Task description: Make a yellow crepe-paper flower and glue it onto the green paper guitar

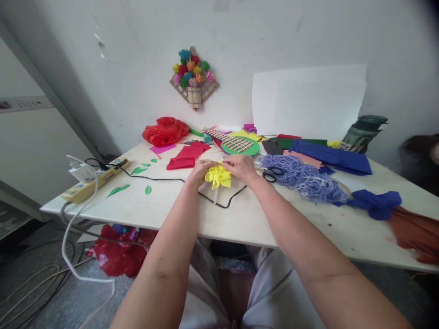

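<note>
A yellow crepe-paper flower (218, 176) on a pale stick is held above the white table (240, 219), in the middle of the view. My left hand (198, 172) pinches its left side, fingers closed. On the flower's upper right, my right hand (243, 166) is closed on the paper. Both forearms reach in from the bottom edge. A black cable (192, 188) runs across the table just under the flower.
Red crepe paper (187, 156), green paper leaves (118, 189), a yellow power strip (92, 182), scissors (272, 172), a tangle of purple yarn (303, 178), blue paper (331, 156) and a green disc with sticks (240, 145) lie around. A red bag (166, 130) sits at the back.
</note>
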`<state>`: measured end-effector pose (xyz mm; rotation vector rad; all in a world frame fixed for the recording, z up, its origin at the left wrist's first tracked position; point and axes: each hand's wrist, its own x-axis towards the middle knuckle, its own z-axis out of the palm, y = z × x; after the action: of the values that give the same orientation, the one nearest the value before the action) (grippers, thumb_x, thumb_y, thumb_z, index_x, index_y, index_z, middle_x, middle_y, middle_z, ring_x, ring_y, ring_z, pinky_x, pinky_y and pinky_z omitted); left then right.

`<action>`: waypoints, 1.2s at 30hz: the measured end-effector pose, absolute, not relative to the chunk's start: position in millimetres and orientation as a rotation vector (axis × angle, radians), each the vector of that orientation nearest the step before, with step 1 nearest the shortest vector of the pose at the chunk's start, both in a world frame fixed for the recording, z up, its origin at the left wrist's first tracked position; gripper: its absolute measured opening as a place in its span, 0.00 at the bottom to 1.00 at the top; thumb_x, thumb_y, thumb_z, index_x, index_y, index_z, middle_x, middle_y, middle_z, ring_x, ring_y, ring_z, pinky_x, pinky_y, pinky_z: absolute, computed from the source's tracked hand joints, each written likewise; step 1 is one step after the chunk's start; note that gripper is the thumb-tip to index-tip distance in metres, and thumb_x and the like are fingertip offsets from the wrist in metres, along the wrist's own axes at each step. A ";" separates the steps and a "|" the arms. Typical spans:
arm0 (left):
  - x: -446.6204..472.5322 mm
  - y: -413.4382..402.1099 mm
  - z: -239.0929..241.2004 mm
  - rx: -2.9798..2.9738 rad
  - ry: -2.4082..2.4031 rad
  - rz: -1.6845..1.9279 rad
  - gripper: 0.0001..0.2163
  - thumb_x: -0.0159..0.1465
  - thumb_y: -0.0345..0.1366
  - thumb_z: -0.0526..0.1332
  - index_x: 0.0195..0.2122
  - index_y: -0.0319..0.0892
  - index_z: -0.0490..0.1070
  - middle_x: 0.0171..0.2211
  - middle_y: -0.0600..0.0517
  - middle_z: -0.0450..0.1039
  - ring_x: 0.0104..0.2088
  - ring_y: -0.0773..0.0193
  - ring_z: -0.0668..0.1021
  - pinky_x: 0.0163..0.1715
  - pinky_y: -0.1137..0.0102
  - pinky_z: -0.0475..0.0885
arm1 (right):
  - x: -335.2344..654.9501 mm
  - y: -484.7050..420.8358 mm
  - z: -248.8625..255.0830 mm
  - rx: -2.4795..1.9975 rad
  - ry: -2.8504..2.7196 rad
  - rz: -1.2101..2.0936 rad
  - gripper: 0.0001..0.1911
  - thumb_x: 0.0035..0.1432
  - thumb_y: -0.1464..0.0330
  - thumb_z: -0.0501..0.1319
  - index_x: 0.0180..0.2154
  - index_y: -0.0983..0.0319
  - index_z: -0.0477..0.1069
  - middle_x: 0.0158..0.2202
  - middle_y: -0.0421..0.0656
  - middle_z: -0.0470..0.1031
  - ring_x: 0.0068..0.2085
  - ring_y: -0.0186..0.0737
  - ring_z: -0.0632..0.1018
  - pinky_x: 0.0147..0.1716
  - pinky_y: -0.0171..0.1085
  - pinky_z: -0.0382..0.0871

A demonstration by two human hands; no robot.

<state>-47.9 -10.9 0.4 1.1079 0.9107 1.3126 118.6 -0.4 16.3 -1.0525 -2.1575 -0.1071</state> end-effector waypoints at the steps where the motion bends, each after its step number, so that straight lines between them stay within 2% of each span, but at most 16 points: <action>1: -47.7 -11.0 0.5 1.105 0.907 1.315 0.07 0.43 0.34 0.66 0.18 0.37 0.69 0.19 0.51 0.71 0.20 0.65 0.72 0.25 0.69 0.66 | 118.4 -0.8 16.4 -1.045 -2.161 -0.110 0.11 0.58 0.65 0.58 0.35 0.58 0.79 0.37 0.42 0.81 0.37 0.38 0.78 0.33 0.34 0.63; 9: -46.9 -9.4 -0.3 1.015 0.859 1.320 0.06 0.41 0.33 0.65 0.19 0.37 0.71 0.19 0.50 0.72 0.23 0.64 0.74 0.27 0.69 0.68 | 117.9 -5.5 17.6 -1.029 -2.217 -0.220 0.12 0.60 0.65 0.56 0.34 0.60 0.78 0.36 0.43 0.80 0.36 0.37 0.76 0.30 0.34 0.58; 17: -49.2 -3.3 -5.7 0.895 0.793 1.305 0.05 0.42 0.32 0.62 0.22 0.39 0.69 0.22 0.50 0.73 0.32 0.57 0.78 0.34 0.67 0.72 | 118.0 -9.3 21.6 -0.984 -2.337 -0.492 0.18 0.64 0.65 0.49 0.34 0.62 0.77 0.33 0.46 0.77 0.32 0.38 0.71 0.28 0.37 0.52; 22: -47.8 -4.9 -3.0 0.855 0.767 1.282 0.07 0.46 0.34 0.61 0.27 0.39 0.71 0.25 0.48 0.75 0.35 0.55 0.78 0.35 0.65 0.73 | 118.8 -8.1 20.3 -0.960 -2.364 -0.549 0.17 0.64 0.67 0.49 0.33 0.62 0.75 0.33 0.46 0.76 0.31 0.38 0.70 0.28 0.38 0.50; 36: -47.6 -4.6 -1.2 0.837 0.768 1.211 0.06 0.49 0.31 0.63 0.29 0.37 0.72 0.25 0.48 0.75 0.34 0.56 0.79 0.36 0.66 0.73 | 119.7 -9.5 20.6 -0.904 -2.401 -0.655 0.16 0.64 0.70 0.49 0.34 0.62 0.75 0.31 0.45 0.75 0.31 0.38 0.69 0.28 0.38 0.49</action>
<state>-47.6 -4.6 -1.2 0.8372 0.7682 1.2107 119.7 -9.5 20.6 -0.9036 -2.4014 -0.6553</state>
